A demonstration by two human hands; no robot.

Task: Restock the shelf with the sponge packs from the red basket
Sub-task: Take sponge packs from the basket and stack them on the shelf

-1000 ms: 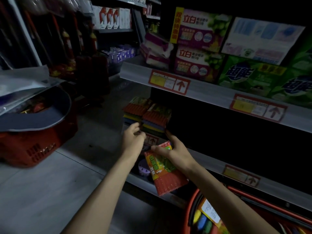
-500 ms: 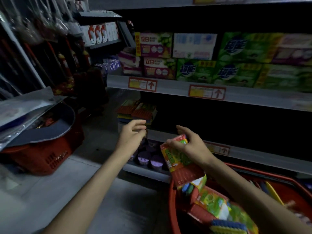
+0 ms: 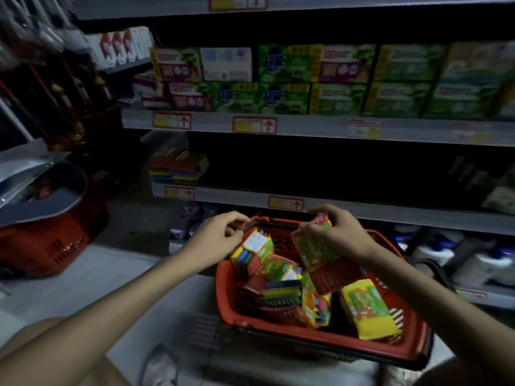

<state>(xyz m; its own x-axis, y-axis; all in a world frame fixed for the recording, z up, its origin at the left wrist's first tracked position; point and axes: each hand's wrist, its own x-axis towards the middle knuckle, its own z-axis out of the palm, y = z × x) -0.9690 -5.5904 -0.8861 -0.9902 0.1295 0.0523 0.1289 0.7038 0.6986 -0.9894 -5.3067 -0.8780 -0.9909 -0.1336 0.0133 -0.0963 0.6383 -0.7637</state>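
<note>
The right hand [image 3: 334, 232] clamps a pack [image 3: 320, 254] by its top, over the basket [image 3: 231, 302], probably bound for the shelf [image 3: 362, 210] beside the stack [image 3: 178, 168] at far left. The left hand [image 3: 220, 238] curls at the basket's far rim; I cannot tell whether it grips anything.

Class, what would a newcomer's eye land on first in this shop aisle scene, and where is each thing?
The red basket full of bright sponge packs, low at centre right. Above it the right hand grips one sponge pack. Green boxes line the upper shelf.
</note>
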